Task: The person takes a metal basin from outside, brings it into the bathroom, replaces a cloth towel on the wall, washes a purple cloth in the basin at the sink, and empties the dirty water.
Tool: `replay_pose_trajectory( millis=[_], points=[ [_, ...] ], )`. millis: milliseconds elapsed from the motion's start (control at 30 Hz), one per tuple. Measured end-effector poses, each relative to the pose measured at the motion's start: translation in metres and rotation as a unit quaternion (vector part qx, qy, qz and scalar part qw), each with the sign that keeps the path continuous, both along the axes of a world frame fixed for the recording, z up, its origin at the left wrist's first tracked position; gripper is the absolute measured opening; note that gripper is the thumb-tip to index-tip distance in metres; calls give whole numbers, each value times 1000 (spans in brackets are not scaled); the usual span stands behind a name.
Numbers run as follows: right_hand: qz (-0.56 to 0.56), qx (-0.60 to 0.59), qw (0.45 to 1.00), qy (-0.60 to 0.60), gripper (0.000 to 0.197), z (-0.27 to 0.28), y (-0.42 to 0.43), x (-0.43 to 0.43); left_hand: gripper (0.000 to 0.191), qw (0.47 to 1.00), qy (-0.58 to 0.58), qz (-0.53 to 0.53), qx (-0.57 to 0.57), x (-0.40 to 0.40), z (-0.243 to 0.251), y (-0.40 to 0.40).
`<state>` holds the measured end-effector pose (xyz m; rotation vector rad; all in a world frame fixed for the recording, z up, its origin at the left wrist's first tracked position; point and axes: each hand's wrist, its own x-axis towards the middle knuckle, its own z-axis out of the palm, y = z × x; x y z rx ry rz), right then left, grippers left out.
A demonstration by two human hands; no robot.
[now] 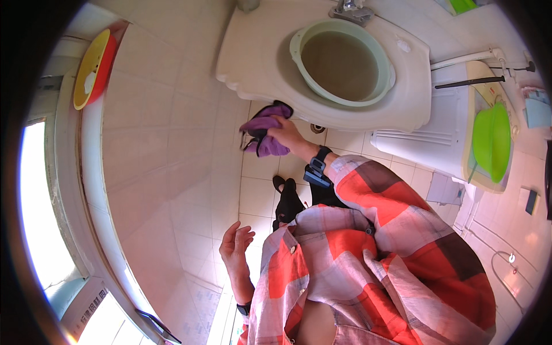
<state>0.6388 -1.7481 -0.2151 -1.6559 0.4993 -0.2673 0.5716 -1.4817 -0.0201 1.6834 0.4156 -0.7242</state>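
Note:
My right hand (pixel 288 134) grips a purple cloth (pixel 269 145) with black edging, bunched up and hanging below the front edge of the washbasin. On the washbasin (pixel 254 56) rests a pale green plastic basin (pixel 305 79), holding murky brownish water (pixel 340 64). My left hand (pixel 236 242) is raised near the tiled wall, with nothing in it and its fingers loosely apart. Both wrists wear dark bands.
A metal faucet (pixel 351 15) stands behind the basin. At right a white washing machine (pixel 444 103) carries a bright green basin (pixel 491 142). A floor drain (pixel 318 128) lies under the washbasin. A red and yellow basin (pixel 95 71) sits on the ledge at left, near the window.

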Motion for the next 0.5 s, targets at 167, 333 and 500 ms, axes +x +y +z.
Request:
replay_pose_trajectory(
  millis=[167,333,500],
  points=[
    [-200,558,805,24,15,-18,-35,-41,29,1000,-7,0,-5,8,1,3],
    [-282,536,796,0,19,33,-84,-64,28,999,2,-11,-31,19,1,-5],
    [-169,152,967,115,30,27,-135,-123,28,998,26,-24,-52,21,-14,-12]
  ],
)
